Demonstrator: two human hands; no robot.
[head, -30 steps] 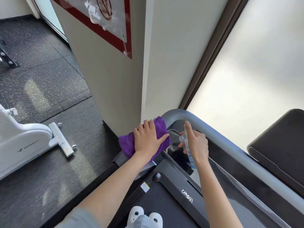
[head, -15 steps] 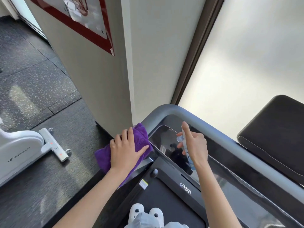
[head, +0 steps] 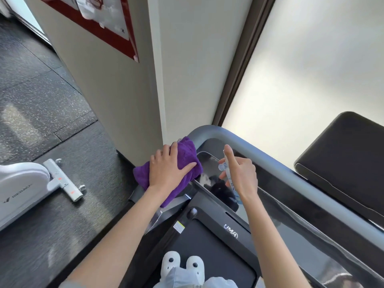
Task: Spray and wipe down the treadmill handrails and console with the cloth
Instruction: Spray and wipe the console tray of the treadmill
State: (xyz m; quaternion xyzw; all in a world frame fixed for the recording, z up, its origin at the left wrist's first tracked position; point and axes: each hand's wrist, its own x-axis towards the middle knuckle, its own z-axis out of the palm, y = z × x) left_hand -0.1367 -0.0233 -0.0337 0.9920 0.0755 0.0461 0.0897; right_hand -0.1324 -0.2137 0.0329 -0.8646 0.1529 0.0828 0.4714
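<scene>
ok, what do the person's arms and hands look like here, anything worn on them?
Both forearms are bare from elbow to wrist. The left hand and right hand show no gloves, rings, watch or wristband. Only clothing near them: the edge of a grey short sleeve at the left upper arm, bottom of frame. The right arm's sleeve is out of view.

- Bright, diffuse daylight is admitted through the frosted window [head: 311, 75].
- Glare is seen on the glossy console [head: 209, 173].
- Edges are bent by wide-angle distortion; the floor [head: 41, 104] is slightly blurred.
</scene>
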